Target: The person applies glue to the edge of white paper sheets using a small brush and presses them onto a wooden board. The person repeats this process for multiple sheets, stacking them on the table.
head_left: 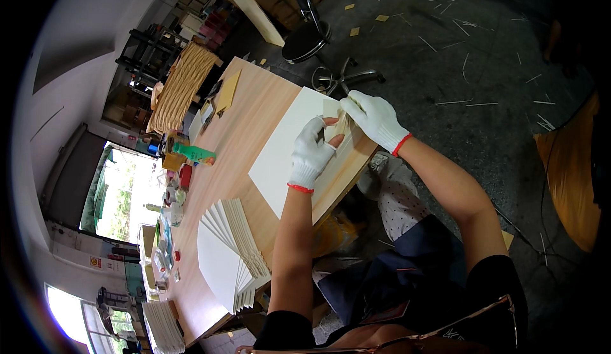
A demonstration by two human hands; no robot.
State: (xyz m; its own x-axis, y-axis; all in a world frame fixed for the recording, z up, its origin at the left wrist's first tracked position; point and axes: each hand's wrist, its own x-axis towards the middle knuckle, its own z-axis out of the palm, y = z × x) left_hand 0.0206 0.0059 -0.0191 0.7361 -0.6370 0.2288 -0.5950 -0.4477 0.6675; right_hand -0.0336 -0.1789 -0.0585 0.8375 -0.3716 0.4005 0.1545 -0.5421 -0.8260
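Both hands wear white knit gloves with red cuffs, over a large white sheet (280,156) near the table's right edge. My right hand (377,121) is closed on the far right end of a small stack of thin pale sheets (344,127). My left hand (310,153) is at the stack's near left side, its bare thumb and fingertip apart and close to the sheet edges. Whether they touch the stack I cannot tell. A fanned stack of white sheets (219,258) lies on the table, left of my left forearm.
The wood-grain table (235,137) runs away to the upper left. A green bottle (195,153) and several small items line its left side. A black swivel chair (307,42) stands past the far edge. Thin white strips (453,102) litter the dark floor.
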